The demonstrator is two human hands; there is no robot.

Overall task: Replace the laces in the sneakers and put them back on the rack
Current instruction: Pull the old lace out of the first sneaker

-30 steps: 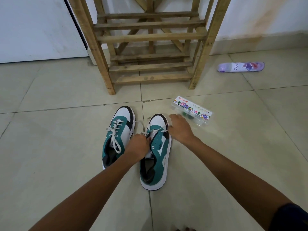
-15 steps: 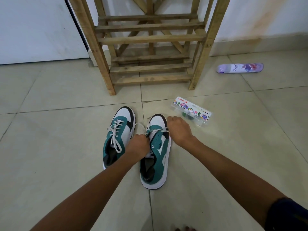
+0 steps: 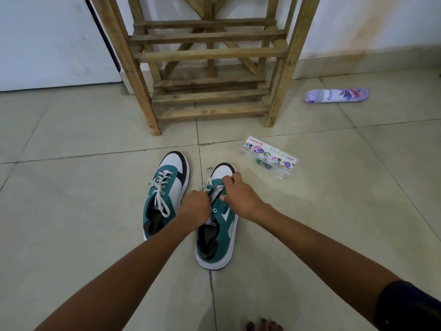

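Both hands pinch the white lace point(image 3: 216, 187) over the front eyelets of the right-hand sneaker point(image 3: 218, 225): the left hand point(image 3: 195, 207) is curled at the tongue, its fingers closed on the lace, while the right hand point(image 3: 241, 195) grips it from the toe side, fingertips bent down onto the strand. That teal, white and black shoe lies directly beneath the grip on the tiled floor point(image 3: 71, 211), toe pointing away from the person, heel toward them. Its partner, the left-hand sneaker point(image 3: 164, 194), sits just beside the left hand, laced in white with loose ends trailing over the tongue. Beyond the grip stands the wooden shoe rack point(image 3: 210, 68), slatted, set against a white wall. Past the right hand, near the laced toe, a clear plastic box point(image 3: 268, 157) carries a floral label reading "Camel"; its smaller print is too fine to read. Farther off on that side a lilac spray can point(image 3: 336, 95) lies on its side, lettering beginning "Odo" visible. Bare toes point(image 3: 263, 325) show at the frame's bottom edge.
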